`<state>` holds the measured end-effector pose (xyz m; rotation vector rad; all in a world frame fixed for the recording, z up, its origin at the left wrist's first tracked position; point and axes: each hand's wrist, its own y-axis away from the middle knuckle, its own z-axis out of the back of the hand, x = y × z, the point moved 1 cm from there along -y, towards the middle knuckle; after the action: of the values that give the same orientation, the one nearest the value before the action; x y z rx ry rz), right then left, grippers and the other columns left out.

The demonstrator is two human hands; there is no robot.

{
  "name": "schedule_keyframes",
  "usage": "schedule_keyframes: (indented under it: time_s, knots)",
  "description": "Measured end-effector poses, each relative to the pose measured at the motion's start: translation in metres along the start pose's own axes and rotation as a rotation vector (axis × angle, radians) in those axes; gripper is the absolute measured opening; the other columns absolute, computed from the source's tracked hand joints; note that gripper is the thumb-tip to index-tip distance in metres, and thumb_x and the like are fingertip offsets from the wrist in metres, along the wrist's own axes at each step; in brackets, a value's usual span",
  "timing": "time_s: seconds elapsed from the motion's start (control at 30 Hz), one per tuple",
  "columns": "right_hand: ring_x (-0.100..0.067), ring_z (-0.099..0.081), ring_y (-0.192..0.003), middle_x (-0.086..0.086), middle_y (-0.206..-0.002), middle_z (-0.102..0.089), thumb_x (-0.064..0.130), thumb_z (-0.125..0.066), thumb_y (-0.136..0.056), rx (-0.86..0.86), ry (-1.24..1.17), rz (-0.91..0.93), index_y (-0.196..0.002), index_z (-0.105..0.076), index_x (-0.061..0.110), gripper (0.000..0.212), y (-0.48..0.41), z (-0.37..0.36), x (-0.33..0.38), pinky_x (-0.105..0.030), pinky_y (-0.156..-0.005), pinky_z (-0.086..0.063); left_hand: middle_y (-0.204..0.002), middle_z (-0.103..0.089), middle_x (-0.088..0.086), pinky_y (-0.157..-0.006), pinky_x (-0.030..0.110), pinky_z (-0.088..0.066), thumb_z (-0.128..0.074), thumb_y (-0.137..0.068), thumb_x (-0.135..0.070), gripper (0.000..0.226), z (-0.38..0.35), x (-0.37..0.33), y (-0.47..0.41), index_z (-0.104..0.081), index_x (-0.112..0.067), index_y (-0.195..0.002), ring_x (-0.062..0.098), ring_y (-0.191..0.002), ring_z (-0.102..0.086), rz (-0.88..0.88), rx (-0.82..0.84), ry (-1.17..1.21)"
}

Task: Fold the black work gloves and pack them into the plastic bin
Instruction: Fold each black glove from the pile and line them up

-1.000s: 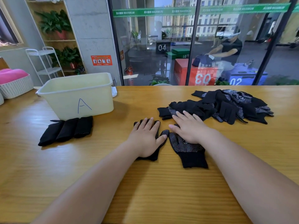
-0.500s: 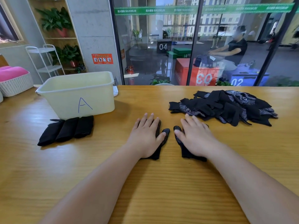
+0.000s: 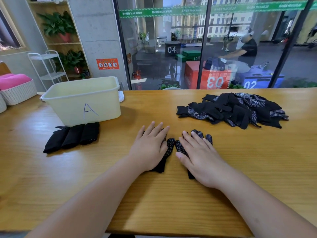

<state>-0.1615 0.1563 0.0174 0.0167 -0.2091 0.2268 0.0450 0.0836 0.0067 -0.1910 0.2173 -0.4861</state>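
Left hand (image 3: 151, 148) and right hand (image 3: 200, 158), fingers straight and slightly spread, press flat on left glove (image 3: 169, 149) and right glove (image 3: 199, 133), side by side on the table (image 3: 171, 203). Loose glove pile (image 3: 236, 109) lies far right. Folded bundles (image 3: 73, 138) (apparently three gloves) lie just before the plastic bin (image 3: 82, 100).

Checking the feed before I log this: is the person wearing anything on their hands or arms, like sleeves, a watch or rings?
Nothing worn shows. The left hand and right hand are bare, with no rings and short, unpainted nails. The left forearm and right forearm are uncovered to the frame's edge: no sleeve, watch or wristband.
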Motion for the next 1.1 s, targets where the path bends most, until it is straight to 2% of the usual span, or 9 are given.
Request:
schedule_keyframes:
  time_s: [0.1, 0.17, 0.27, 0.43, 0.67, 0.8, 0.97, 1.1]
  knots:
    - [-0.008, 0.017, -0.161, 0.016, -0.176, 0.010, 0.065, -0.016, -0.108, 0.038, -0.022, 0.059, -0.170, -0.010, 0.032, 0.070, 0.006, -0.004, 0.006, -0.040, -0.133, 0.003, -0.178, -0.011, -0.012, -0.134, 0.039, -0.001, -0.029, -0.114, -0.042, 0.055, 0.008, -0.004, 0.009, -0.025, -0.035, -0.169, 0.013, -0.165, 0.003, -0.023, 0.003, 0.093]
    - [-0.008, 0.007, -0.162, 0.014, -0.177, 0.000, 0.058, -0.020, -0.111, -0.035, -0.061, 0.065, -0.170, -0.017, 0.030, 0.065, 0.000, -0.004, 0.004, -0.039, -0.133, -0.004, -0.178, -0.010, -0.013, -0.134, 0.040, -0.002, -0.029, -0.115, -0.042, 0.055, 0.005, -0.003, 0.014, -0.026, -0.035, -0.168, 0.010, -0.164, 0.004, -0.023, 0.061, 0.132]
    - [-0.013, -0.005, -0.163, 0.004, -0.178, -0.012, 0.046, -0.027, -0.114, -0.158, -0.048, -0.050, -0.169, -0.023, 0.022, 0.060, -0.012, -0.002, -0.007, -0.037, -0.133, -0.011, -0.178, -0.012, -0.013, -0.134, 0.041, -0.002, -0.030, -0.114, -0.043, 0.055, 0.001, 0.003, 0.016, -0.026, -0.034, -0.169, 0.009, -0.164, 0.004, 0.011, 0.061, 0.158]
    - [-0.016, 0.011, -0.163, 0.007, -0.178, 0.009, 0.057, -0.014, -0.111, 0.032, 0.056, -0.158, -0.170, -0.004, 0.034, 0.064, -0.018, -0.004, -0.017, -0.047, -0.133, -0.001, -0.178, -0.008, -0.014, -0.134, 0.042, -0.001, -0.031, -0.113, -0.047, 0.058, -0.002, 0.003, 0.013, -0.021, -0.036, -0.169, 0.009, -0.164, 0.007, 0.024, 0.120, 0.122]
    - [-0.017, 0.012, -0.163, 0.011, -0.177, 0.009, 0.058, -0.013, -0.111, -0.042, 0.053, -0.118, -0.169, -0.003, 0.041, 0.061, -0.006, -0.003, -0.013, -0.046, -0.133, -0.001, -0.177, -0.010, -0.017, -0.134, 0.041, -0.002, -0.034, -0.113, -0.049, 0.057, 0.002, -0.002, 0.017, -0.023, -0.041, -0.168, 0.008, -0.164, 0.003, -0.028, 0.068, 0.133]
    - [-0.017, 0.017, -0.163, 0.011, -0.176, 0.014, 0.065, -0.011, -0.108, 0.052, 0.062, -0.096, -0.168, 0.000, 0.044, 0.064, -0.007, -0.004, -0.010, -0.047, -0.133, 0.002, -0.178, 0.001, -0.017, -0.134, 0.044, 0.002, -0.023, -0.111, -0.060, 0.060, -0.001, -0.004, 0.019, -0.013, -0.046, -0.168, 0.011, -0.164, 0.012, -0.070, 0.212, 0.064]
    - [-0.019, 0.018, -0.163, 0.009, -0.176, 0.016, 0.066, -0.011, -0.108, 0.063, 0.036, -0.129, -0.168, 0.000, 0.044, 0.065, -0.022, -0.006, -0.015, -0.050, -0.132, 0.003, -0.178, 0.010, -0.012, -0.133, 0.045, 0.006, -0.016, -0.107, -0.069, 0.068, -0.003, -0.007, 0.016, -0.004, -0.044, -0.169, 0.013, -0.163, 0.018, -0.032, 0.257, -0.007]
    - [-0.014, 0.018, -0.162, 0.014, -0.176, 0.013, 0.065, -0.010, -0.108, -0.018, 0.006, -0.099, -0.168, -0.002, 0.044, 0.065, -0.011, -0.003, -0.011, -0.046, -0.133, 0.004, -0.179, 0.004, -0.012, -0.133, 0.044, 0.004, -0.016, -0.109, -0.065, 0.063, 0.004, -0.003, 0.019, -0.010, -0.046, -0.169, 0.011, -0.163, 0.016, -0.027, 0.164, 0.053]
